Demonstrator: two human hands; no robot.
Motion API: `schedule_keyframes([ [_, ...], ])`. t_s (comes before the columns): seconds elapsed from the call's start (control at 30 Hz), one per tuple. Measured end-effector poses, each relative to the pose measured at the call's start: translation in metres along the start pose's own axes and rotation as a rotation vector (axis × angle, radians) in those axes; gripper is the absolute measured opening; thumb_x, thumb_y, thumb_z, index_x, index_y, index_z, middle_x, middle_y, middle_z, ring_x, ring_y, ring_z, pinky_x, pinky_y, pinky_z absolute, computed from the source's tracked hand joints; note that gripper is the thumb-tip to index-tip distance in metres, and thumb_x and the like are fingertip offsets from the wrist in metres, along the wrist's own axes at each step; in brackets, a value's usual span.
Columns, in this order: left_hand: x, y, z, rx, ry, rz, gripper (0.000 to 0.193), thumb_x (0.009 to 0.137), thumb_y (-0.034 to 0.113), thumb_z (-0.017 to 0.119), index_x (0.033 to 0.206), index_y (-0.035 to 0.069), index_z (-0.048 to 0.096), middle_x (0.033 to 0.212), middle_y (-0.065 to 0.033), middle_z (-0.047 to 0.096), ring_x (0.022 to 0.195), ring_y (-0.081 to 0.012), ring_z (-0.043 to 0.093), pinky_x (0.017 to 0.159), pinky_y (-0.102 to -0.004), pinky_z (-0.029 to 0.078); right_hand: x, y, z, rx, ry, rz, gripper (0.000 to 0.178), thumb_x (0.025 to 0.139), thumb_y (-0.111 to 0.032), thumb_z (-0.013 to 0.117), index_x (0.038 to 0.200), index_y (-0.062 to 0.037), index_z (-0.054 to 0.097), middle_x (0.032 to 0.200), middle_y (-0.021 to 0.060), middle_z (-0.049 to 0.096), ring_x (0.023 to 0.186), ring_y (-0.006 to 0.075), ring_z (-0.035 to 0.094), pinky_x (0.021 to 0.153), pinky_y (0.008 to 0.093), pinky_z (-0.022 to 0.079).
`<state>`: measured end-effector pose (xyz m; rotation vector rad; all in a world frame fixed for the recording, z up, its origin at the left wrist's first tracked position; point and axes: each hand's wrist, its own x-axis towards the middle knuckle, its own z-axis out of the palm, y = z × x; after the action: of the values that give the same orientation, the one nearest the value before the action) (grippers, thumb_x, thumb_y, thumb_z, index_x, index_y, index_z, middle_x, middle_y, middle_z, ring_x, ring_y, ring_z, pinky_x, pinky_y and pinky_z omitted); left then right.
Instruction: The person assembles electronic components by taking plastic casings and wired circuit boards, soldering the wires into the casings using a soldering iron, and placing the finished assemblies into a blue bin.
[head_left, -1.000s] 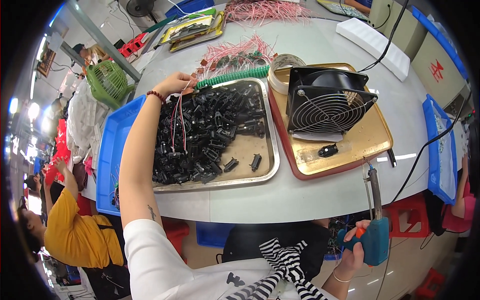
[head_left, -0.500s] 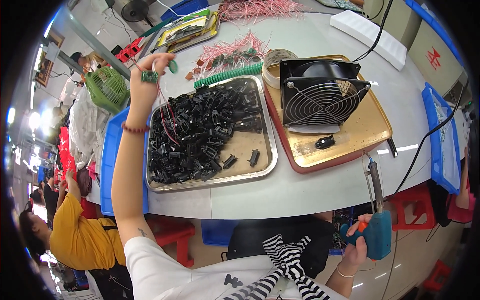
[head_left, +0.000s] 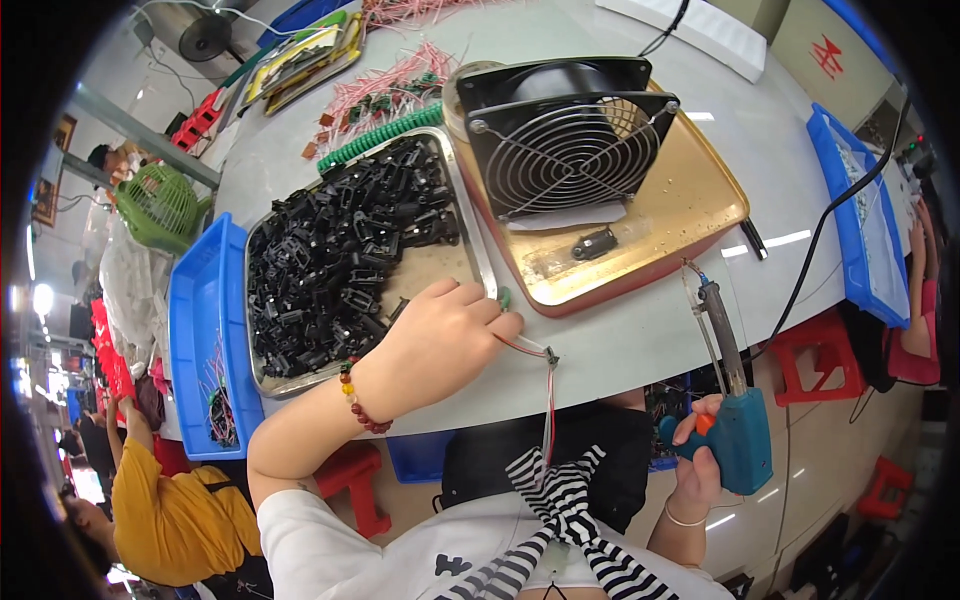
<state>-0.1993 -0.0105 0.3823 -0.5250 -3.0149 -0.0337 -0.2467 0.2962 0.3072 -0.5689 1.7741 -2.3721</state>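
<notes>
My left hand [head_left: 440,340] is closed low over the white table, by the near right corner of the metal tray [head_left: 484,262]. Red and white wires [head_left: 520,346] run out of its fingers past a small dark end piece and hang over the table's front edge. A small green piece [head_left: 503,298] shows at its fingertips; I cannot make out what it is. Black plastic housings [head_left: 330,255] lie heaped in the tray. In my right hand [head_left: 697,470] is a teal soldering gun [head_left: 740,440], its tip pointing up beside the gold tray.
A black fan [head_left: 575,150] stands on the gold tray [head_left: 690,200], with one black housing [head_left: 595,243] before it. At left, a blue bin [head_left: 205,310] holds wired green pieces. Pink-wired boards [head_left: 385,85] lie behind the tray. A power cord [head_left: 826,215] runs at right.
My left hand has swung down from above the tray's far left corner, where it held a wired green piece, to the table's front edge. My right hand keeps the soldering gun. The view has shifted.
</notes>
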Motion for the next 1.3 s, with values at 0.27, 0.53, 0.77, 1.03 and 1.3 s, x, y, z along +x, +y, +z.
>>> schedule_keyframes([
  [0.27, -0.001, -0.001, -0.014, -0.175, 0.194, -0.116, 0.015, 0.07, 0.008, 0.062, 0.085, 0.007, 0.06, 0.068, -0.0032, 0.055, 0.063, -0.0197, 0.054, 0.056, -0.0315, 0.041, 0.0, 0.003, -0.006, 0.026, 0.051, 0.007, 0.049, 0.074, -0.021, 0.061, 0.112, 0.0029, 0.044, 0.104, 0.0149, 0.048, 0.066, 0.0169, 0.052, 0.056, 0.0235, 0.04],
  [0.53, 0.007, 0.035, -0.003, -0.094, 0.134, 0.158, 0.029, 0.067, 0.014, 0.065, 0.095, 0.006, 0.059, 0.101, -0.0063, 0.057, 0.088, -0.0205, 0.056, 0.074, -0.0314, 0.042, 0.001, 0.003, -0.004, 0.02, 0.033, 0.013, 0.049, 0.074, -0.022, 0.061, 0.113, 0.0024, 0.045, 0.104, 0.0144, 0.048, 0.066, 0.0164, 0.052, 0.056, 0.0237, 0.039],
  [0.77, 0.018, 0.014, -0.017, -0.471, -0.168, 0.215, 0.037, 0.073, 0.012, 0.06, 0.11, 0.007, 0.055, 0.113, -0.0102, 0.054, 0.102, -0.0254, 0.053, 0.083, -0.0358, 0.042, -0.001, 0.004, -0.007, 0.012, 0.019, 0.008, 0.049, 0.074, -0.023, 0.062, 0.113, 0.0021, 0.046, 0.105, 0.014, 0.049, 0.066, 0.0161, 0.052, 0.057, 0.0231, 0.039],
  [1.03, 0.012, 0.002, -0.025, -0.377, 0.061, 0.135, 0.025, 0.066, 0.007, 0.061, 0.091, 0.007, 0.061, 0.084, -0.0084, 0.059, 0.077, -0.0241, 0.057, 0.067, -0.034, 0.043, 0.001, 0.003, -0.004, 0.032, 0.038, 0.021, 0.049, 0.074, -0.023, 0.062, 0.112, 0.0027, 0.046, 0.104, 0.0141, 0.049, 0.066, 0.0162, 0.052, 0.057, 0.0233, 0.039],
  [1.3, -0.032, 0.069, 0.012, -0.77, 0.03, -0.255, 0.019, 0.084, 0.023, 0.059, 0.077, 0.005, 0.057, 0.048, -0.0054, 0.051, 0.039, -0.0191, 0.049, 0.038, -0.0297, 0.036, 0.002, 0.003, -0.004, 0.018, 0.02, 0.015, 0.049, 0.074, -0.024, 0.062, 0.112, 0.0037, 0.046, 0.104, 0.0145, 0.049, 0.066, 0.0163, 0.053, 0.057, 0.024, 0.04],
])
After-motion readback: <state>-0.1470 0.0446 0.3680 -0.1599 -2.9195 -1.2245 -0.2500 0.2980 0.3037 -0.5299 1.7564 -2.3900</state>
